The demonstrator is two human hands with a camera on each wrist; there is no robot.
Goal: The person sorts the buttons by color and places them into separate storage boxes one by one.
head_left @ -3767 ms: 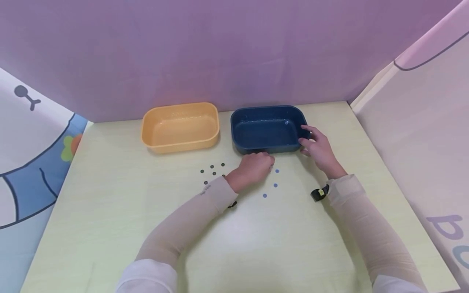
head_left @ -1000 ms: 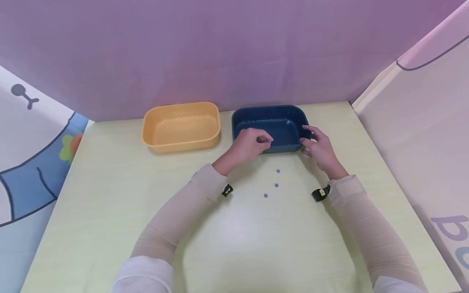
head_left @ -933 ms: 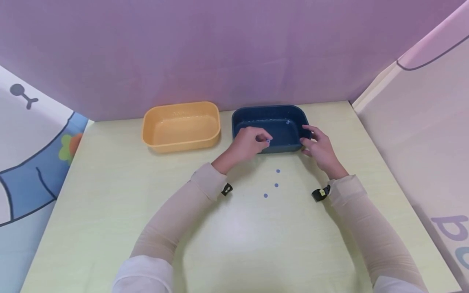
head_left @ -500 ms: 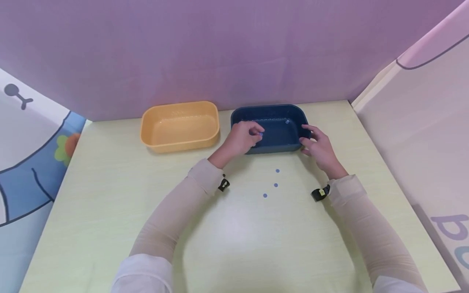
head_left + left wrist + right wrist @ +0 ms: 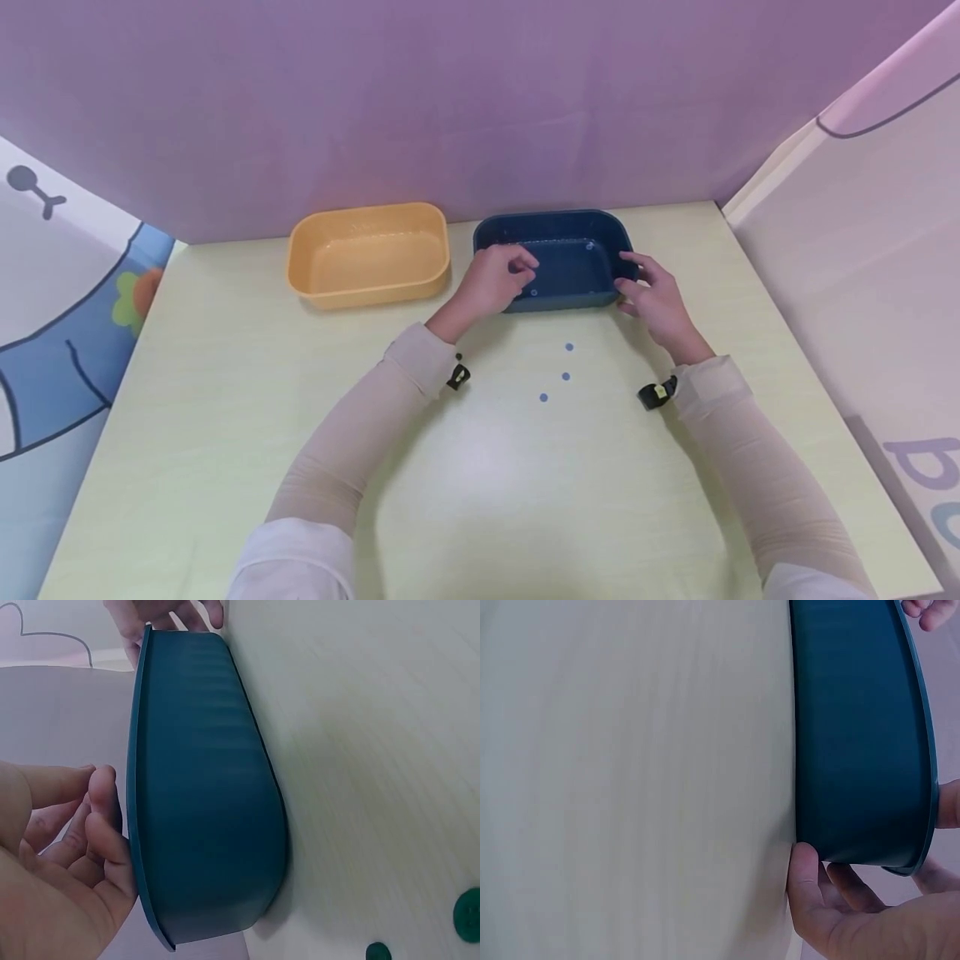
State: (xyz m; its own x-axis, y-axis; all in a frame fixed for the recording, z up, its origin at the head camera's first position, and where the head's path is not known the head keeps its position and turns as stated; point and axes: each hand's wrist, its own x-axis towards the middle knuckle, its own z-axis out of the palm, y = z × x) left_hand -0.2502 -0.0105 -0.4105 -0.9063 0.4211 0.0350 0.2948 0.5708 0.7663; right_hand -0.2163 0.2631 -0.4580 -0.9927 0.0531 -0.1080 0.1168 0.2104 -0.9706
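A dark blue plastic tub [image 5: 570, 271] stands at the back of the table. My left hand [image 5: 491, 282] hangs over its left end, fingers curled and thumb tip close against the index finger; nothing shows between them in the left wrist view. Below those fingertips, a blue button [image 5: 534, 292] lies inside the tub, and another blue button [image 5: 589, 247] is near its back right. My right hand [image 5: 658, 304] grips the tub's right end, with fingers at the rim and against the outer wall. Several blue buttons, one a near blue button [image 5: 543, 397], lie on the table in front.
A yellow tub [image 5: 369, 258] stands left of the blue one, against the purple backdrop [image 5: 465, 108]. Green buttons [image 5: 469, 915] lie under my left forearm, mostly hidden in the head view. Printed side panels [image 5: 885, 275] border the table.
My left hand has risen from the table to over the blue tub with a blue button, drifted slightly left and let it drop inside. My right hand has stayed at the tub's right end.
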